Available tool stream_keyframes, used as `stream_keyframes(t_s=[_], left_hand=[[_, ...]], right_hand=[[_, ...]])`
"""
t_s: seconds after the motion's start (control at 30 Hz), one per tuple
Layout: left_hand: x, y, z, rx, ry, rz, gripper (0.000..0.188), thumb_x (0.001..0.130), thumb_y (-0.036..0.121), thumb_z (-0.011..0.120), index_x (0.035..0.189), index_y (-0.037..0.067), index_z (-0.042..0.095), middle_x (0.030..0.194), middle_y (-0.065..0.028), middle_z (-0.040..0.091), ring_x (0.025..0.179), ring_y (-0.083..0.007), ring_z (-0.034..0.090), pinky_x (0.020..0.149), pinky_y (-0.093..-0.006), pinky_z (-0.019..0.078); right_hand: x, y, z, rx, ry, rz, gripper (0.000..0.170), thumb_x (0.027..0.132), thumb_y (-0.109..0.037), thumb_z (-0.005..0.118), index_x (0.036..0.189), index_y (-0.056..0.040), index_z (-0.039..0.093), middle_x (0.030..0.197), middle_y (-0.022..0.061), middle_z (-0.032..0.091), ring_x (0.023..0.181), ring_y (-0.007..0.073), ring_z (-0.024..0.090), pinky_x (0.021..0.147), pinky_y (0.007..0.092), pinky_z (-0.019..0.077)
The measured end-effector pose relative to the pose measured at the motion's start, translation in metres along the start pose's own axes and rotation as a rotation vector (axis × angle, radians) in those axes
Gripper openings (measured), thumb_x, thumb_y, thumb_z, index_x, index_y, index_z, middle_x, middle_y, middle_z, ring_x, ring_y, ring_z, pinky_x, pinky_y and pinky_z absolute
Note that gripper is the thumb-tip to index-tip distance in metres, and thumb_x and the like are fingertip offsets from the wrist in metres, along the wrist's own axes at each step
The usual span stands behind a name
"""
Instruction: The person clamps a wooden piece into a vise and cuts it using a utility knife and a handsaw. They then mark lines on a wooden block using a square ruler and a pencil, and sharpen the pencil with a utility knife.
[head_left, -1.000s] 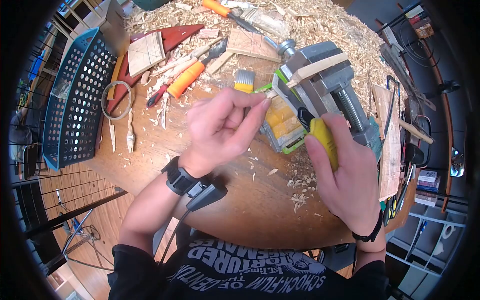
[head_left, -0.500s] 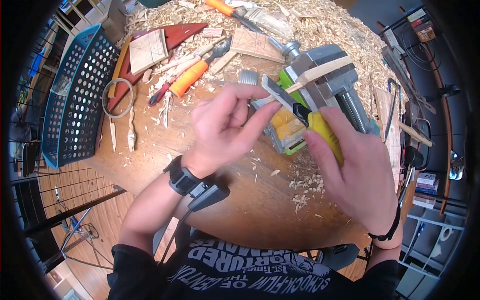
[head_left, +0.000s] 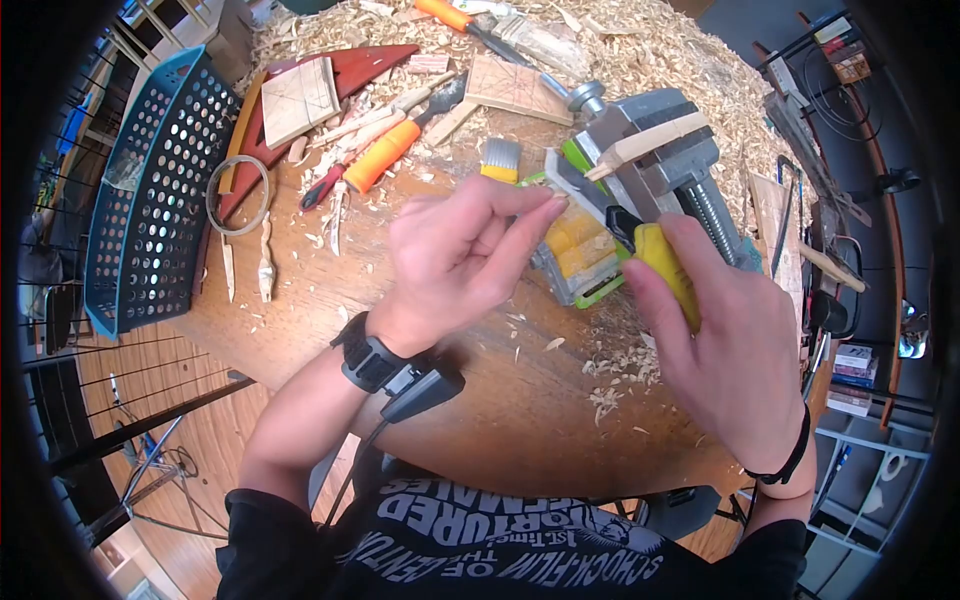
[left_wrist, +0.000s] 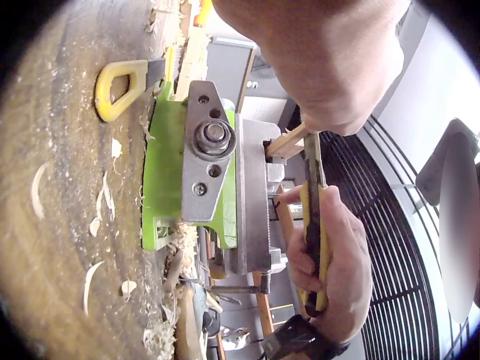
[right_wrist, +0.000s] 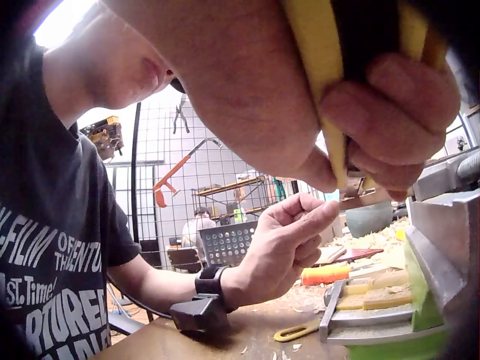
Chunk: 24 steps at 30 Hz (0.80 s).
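Note:
A pale carved wooden stick (head_left: 645, 143) is clamped in a grey metal vise (head_left: 650, 105), its thin end pointing toward my left side. Thumb and forefinger of my left hand (head_left: 455, 250) pinch that thin end, which the fingertips and the blade mostly hide. My right hand (head_left: 730, 350) grips a yellow and black utility knife (head_left: 665, 265), thumb along its handle. The knife's broad blade (head_left: 580, 187) crosses the stick right by the left fingertips. In the left wrist view, the knife (left_wrist: 323, 247) stands beside the vise (left_wrist: 251, 195), its blade reaching up to the left hand (left_wrist: 330, 82).
Wood shavings (head_left: 640, 40) cover the back of the table. A flat brush (head_left: 500, 155), an orange-handled tool (head_left: 382, 158) and squared wood pieces (head_left: 300, 105) lie beyond my left hand. A blue perforated basket (head_left: 150, 190) stands at left, near a pale ring (head_left: 238, 225).
The knife blade swung up and left over the fingertips, then shifted back right. My right hand has drifted slightly right, while the left keeps its pinch with little movement.

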<state>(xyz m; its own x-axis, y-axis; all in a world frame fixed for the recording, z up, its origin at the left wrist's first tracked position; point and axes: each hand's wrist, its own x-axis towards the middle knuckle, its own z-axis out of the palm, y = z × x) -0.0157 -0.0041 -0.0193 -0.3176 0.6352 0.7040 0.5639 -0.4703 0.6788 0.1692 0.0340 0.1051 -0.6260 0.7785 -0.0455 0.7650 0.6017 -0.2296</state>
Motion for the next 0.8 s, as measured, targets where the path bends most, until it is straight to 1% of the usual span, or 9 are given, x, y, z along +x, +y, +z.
stream_keyframes(t_s=[0.03, 0.17, 0.23, 0.37, 0.43, 0.47, 0.53, 0.57, 0.8], left_hand=[[-0.001, 0.0, 0.0, 0.013, -0.005, 0.015, 0.01, 0.083, 0.0, 0.078, 0.088, 0.0, 0.069, 0.051, 0.0093, 0.039, 0.047, 0.0019, 0.032, 0.044, -0.018, 0.0265], [0.0, 0.0, 0.0, -0.009, 0.0, 0.02, 0.01, 0.082, 0.0, 0.079, 0.087, 0.001, 0.07, 0.05, 0.0094, 0.04, 0.046, 0.0021, 0.032, 0.044, -0.0183, 0.026], [0.002, 0.002, -0.001, 0.006, 0.004, 0.001, 0.009, 0.079, -0.002, 0.078, 0.084, 0.001, 0.071, 0.046, 0.0022, 0.04, 0.038, -0.0047, 0.041, 0.039, -0.0237, 0.0318], [0.002, 0.002, -0.001, 0.008, 0.005, 0.008, 0.009, 0.079, -0.003, 0.078, 0.084, 0.001, 0.071, 0.046, 0.0021, 0.04, 0.038, -0.0051, 0.041, 0.039, -0.0241, 0.0321], [0.001, 0.0, -0.001, 0.002, -0.016, 0.034, 0.009, 0.083, 0.0, 0.078, 0.087, 0.0, 0.069, 0.051, 0.0097, 0.041, 0.047, 0.0023, 0.031, 0.044, -0.0183, 0.0252], [0.0, 0.0, 0.0, 0.002, -0.01, 0.032, 0.009, 0.083, 0.0, 0.078, 0.087, 0.0, 0.069, 0.051, 0.0097, 0.041, 0.047, 0.0023, 0.031, 0.044, -0.0183, 0.0252], [-0.001, 0.001, 0.004, -0.071, 0.02, -0.049, 0.009, 0.08, -0.003, 0.077, 0.083, 0.001, 0.07, 0.046, 0.0026, 0.037, 0.038, -0.0035, 0.039, 0.04, -0.0226, 0.0297], [-0.001, 0.001, 0.004, -0.074, 0.014, -0.044, 0.009, 0.08, -0.003, 0.077, 0.083, 0.001, 0.07, 0.046, 0.0026, 0.037, 0.038, -0.0035, 0.039, 0.04, -0.0226, 0.0297], [0.0, 0.0, 0.003, -0.042, 0.015, -0.03, 0.009, 0.08, -0.003, 0.077, 0.083, 0.0, 0.07, 0.046, 0.0029, 0.037, 0.038, -0.003, 0.038, 0.039, -0.0229, 0.0287]], right_hand=[[-0.001, 0.002, 0.0, 0.005, 0.003, -0.002, 0.024, 0.095, -0.024, 0.063, 0.111, -0.0065, 0.059, 0.071, 0.021, 0.062, 0.066, 0.0428, 0.063, 0.056, 0.0439, 0.0466], [-0.002, 0.002, -0.004, 0.011, 0.003, 0.006, 0.024, 0.095, -0.023, 0.064, 0.112, -0.0068, 0.059, 0.072, 0.021, 0.063, 0.067, 0.0428, 0.063, 0.056, 0.044, 0.047], [-0.003, 0.002, -0.003, -0.001, 0.02, -0.008, 0.025, 0.094, -0.023, 0.064, 0.112, -0.0068, 0.06, 0.072, 0.021, 0.063, 0.067, 0.0427, 0.063, 0.056, 0.0438, 0.047], [-0.006, 0.002, -0.005, -0.027, 0.03, 0.012, 0.025, 0.095, -0.023, 0.064, 0.114, -0.0068, 0.06, 0.073, 0.021, 0.063, 0.067, 0.0426, 0.064, 0.056, 0.0436, 0.0471], [-0.009, 0.007, -0.004, -0.02, 0.046, 0.024, 0.026, 0.095, -0.023, 0.064, 0.115, -0.0069, 0.06, 0.073, 0.021, 0.063, 0.068, 0.0425, 0.064, 0.056, 0.0434, 0.0474], [-0.01, 0.01, -0.004, -0.012, 0.061, 0.034, 0.027, 0.095, -0.023, 0.064, 0.116, -0.0071, 0.06, 0.073, 0.021, 0.063, 0.068, 0.0424, 0.064, 0.057, 0.0431, 0.0478], [-0.01, 0.01, -0.005, -0.007, 0.035, 0.047, 0.028, 0.095, -0.023, 0.064, 0.117, -0.0073, 0.06, 0.074, 0.0211, 0.064, 0.068, 0.0423, 0.064, 0.057, 0.0428, 0.0483], [-0.01, 0.009, -0.006, 0.003, 0.014, 0.056, 0.029, 0.095, -0.023, 0.064, 0.119, -0.0074, 0.059, 0.074, 0.0212, 0.064, 0.069, 0.0422, 0.065, 0.058, 0.0425, 0.0488], [-0.014, 0.011, 0.002, 0.046, 0.07, 0.036, 0.029, 0.095, -0.022, 0.063, 0.12, -0.0073, 0.059, 0.075, 0.022, 0.063, 0.07, 0.0423, 0.065, 0.059, 0.0421, 0.0495]])
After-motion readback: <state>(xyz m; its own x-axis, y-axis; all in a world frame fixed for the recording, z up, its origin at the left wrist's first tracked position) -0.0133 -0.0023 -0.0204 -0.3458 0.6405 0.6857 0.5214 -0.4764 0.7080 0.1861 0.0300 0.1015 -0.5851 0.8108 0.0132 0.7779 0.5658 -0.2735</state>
